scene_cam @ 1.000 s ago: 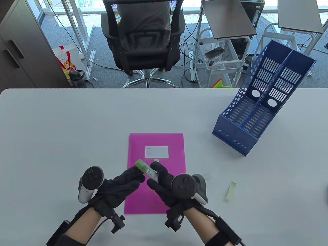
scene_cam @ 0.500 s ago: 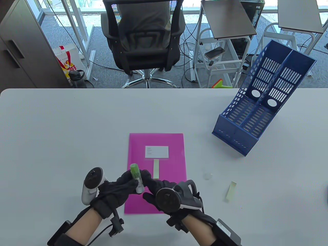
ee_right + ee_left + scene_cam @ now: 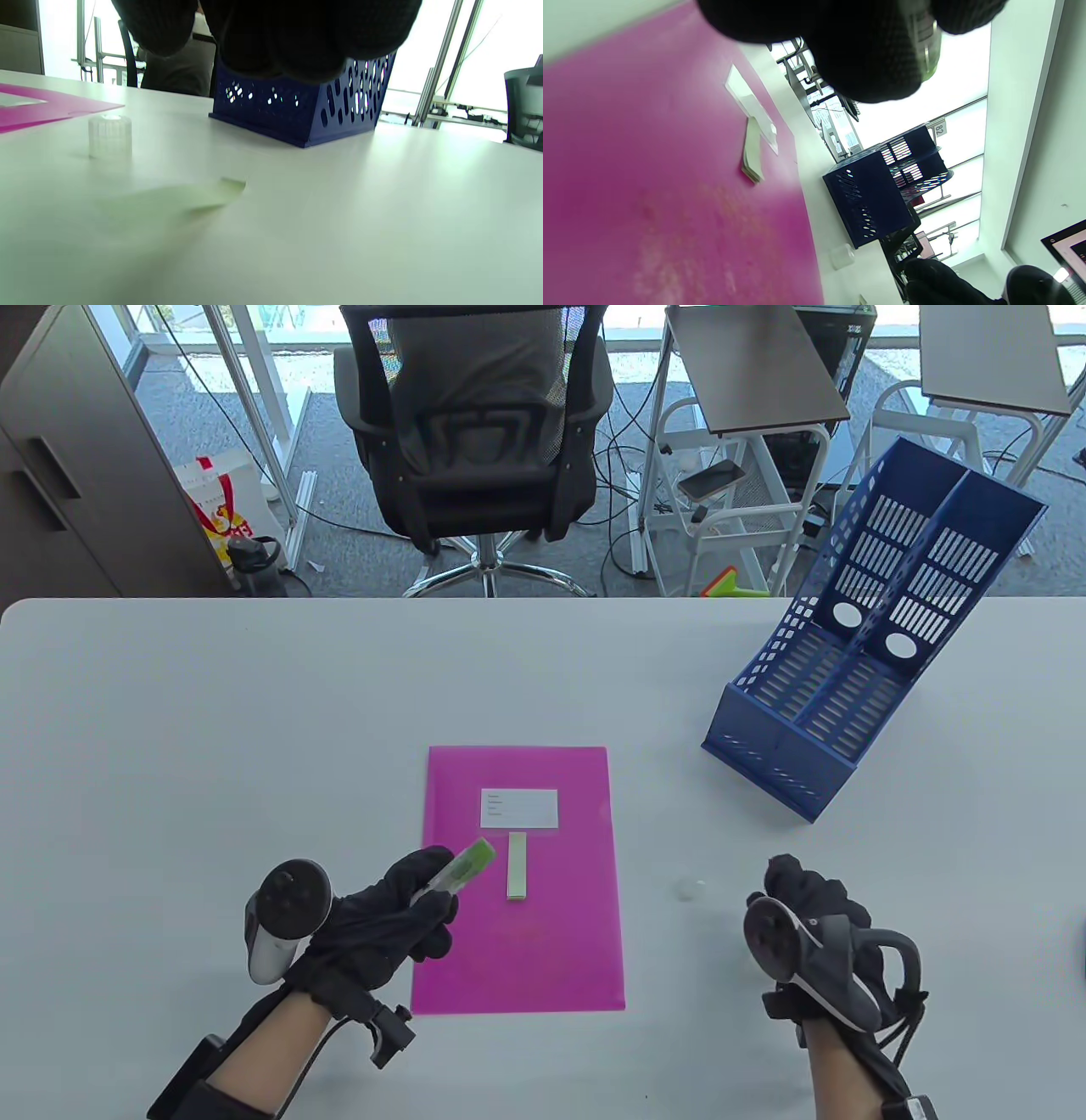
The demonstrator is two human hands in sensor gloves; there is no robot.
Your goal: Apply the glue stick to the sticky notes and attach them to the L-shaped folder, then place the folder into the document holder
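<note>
A pink L-shaped folder (image 3: pixel 526 950) lies flat at the table's front middle, with a white label (image 3: pixel 519 808) and a pale green sticky note (image 3: pixel 517 865) on it. My left hand (image 3: pixel 437 882) grips the uncapped green glue stick (image 3: pixel 465 865) over the folder's left edge, tip pointing up-right. The left wrist view shows the stick (image 3: pixel 927 46) between the fingers and the note (image 3: pixel 753 156) on the folder (image 3: pixel 649 169). My right hand (image 3: pixel 797 882) hovers right of the folder, holding nothing. A second sticky note (image 3: pixel 191 199) lies on the table just under its fingers. The blue document holder (image 3: pixel 857 670) stands at the back right.
The glue stick's clear cap (image 3: pixel 689 889) stands on the white table (image 3: pixel 212 729) between the folder and my right hand. An office chair (image 3: pixel 475 432) and a cart stand beyond the table's far edge.
My right hand let go of the glue stick and swung right, over the loose sticky note. The left hand keeps the stick, now tilted up-right. The note on the folder is uncovered.
</note>
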